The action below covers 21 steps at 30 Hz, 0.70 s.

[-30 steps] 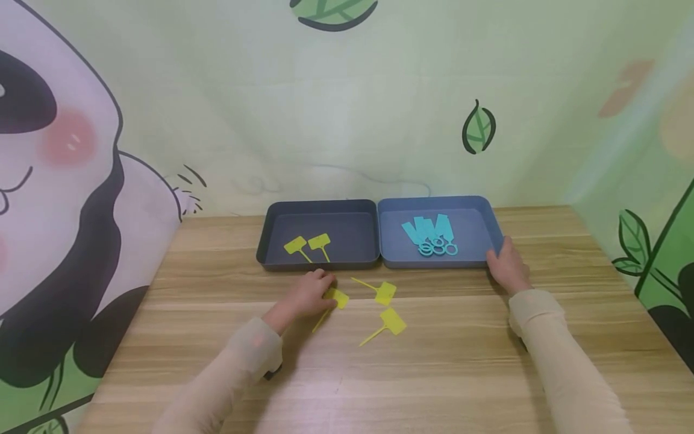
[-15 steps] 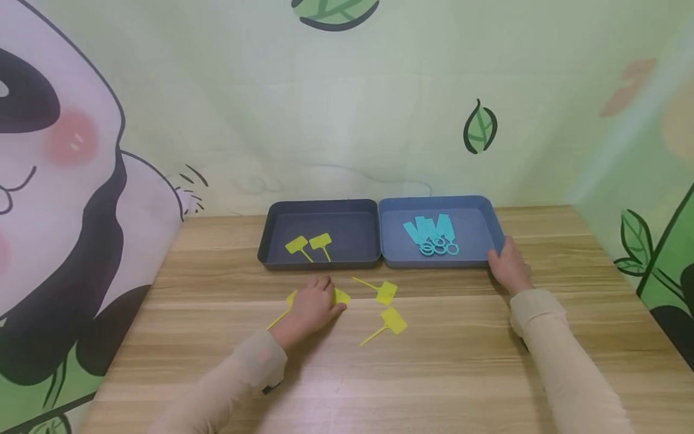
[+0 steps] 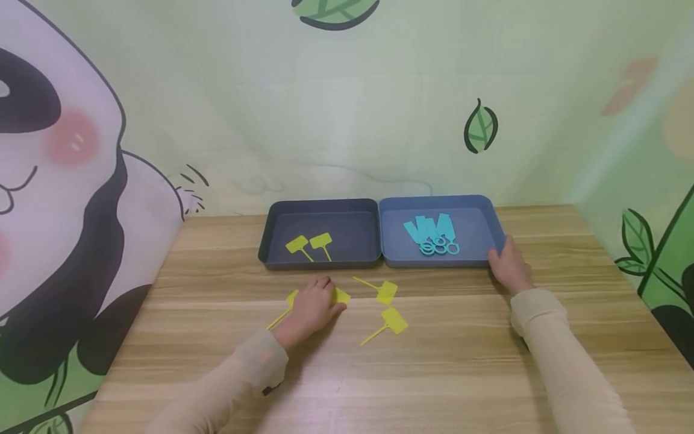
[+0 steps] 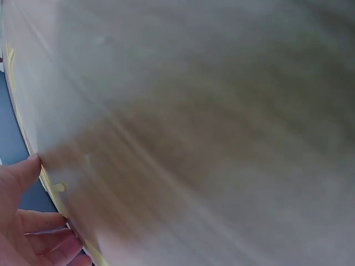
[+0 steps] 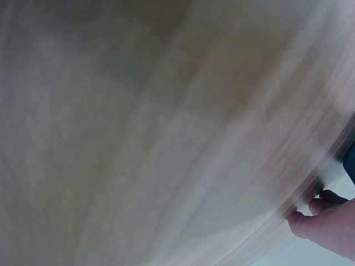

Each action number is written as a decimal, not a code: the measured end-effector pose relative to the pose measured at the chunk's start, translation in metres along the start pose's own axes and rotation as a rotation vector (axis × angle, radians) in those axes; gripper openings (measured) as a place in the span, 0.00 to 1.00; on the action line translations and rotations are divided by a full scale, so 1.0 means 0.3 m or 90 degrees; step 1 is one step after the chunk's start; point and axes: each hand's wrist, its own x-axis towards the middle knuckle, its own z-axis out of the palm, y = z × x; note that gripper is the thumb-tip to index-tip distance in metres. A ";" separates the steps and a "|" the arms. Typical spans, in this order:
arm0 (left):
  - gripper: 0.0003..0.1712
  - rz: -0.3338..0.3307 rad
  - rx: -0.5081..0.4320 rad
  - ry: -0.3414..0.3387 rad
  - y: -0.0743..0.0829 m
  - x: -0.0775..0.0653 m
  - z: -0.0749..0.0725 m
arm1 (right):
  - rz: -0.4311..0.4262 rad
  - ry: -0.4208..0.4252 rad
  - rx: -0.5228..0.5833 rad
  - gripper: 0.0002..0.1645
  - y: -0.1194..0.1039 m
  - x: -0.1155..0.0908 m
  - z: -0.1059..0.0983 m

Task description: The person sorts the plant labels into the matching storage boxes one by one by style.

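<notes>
Here a panda mural (image 3: 76, 193) backs the wood-grain surface (image 3: 434, 374), where a yellow tag (image 3: 291, 298) lies in front of the dark tray (image 3: 347, 232), stem slanting diagonally away from it. The left hand (image 3: 310, 308), fingers relaxed, partly covers the tag, while the right hand (image 3: 508, 267) grips a corner of the blue tray (image 3: 473, 235) adjoining the dark tray; only the head view catches the teal tags (image 3: 446, 228).

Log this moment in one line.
left hand: over yellow tags; right hand: at corner of blue tray; dark tray: two yellow tags; blue tray: teal tags
</notes>
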 end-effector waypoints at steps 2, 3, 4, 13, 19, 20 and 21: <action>0.34 -0.006 -0.014 -0.006 -0.002 0.004 -0.001 | 0.000 -0.001 0.000 0.40 0.000 -0.001 -0.001; 0.33 -0.008 -0.021 -0.009 -0.003 0.006 -0.001 | -0.001 -0.001 -0.001 0.40 0.000 -0.001 -0.001; 0.33 -0.010 -0.028 -0.012 -0.005 0.009 -0.001 | -0.002 -0.001 0.000 0.40 0.000 -0.001 -0.001; 0.32 -0.017 -0.058 0.001 -0.018 0.034 0.004 | -0.007 0.002 0.005 0.40 0.007 0.002 0.001; 0.31 -0.025 -0.081 -0.006 -0.023 0.042 -0.004 | -0.008 0.002 0.011 0.40 0.010 0.002 0.003; 0.31 -0.027 -0.084 -0.007 -0.023 0.043 -0.004 | -0.007 0.002 0.010 0.40 0.009 0.002 0.003; 0.31 -0.027 -0.084 -0.007 -0.022 0.043 -0.004 | -0.006 0.002 0.011 0.40 0.007 0.001 0.002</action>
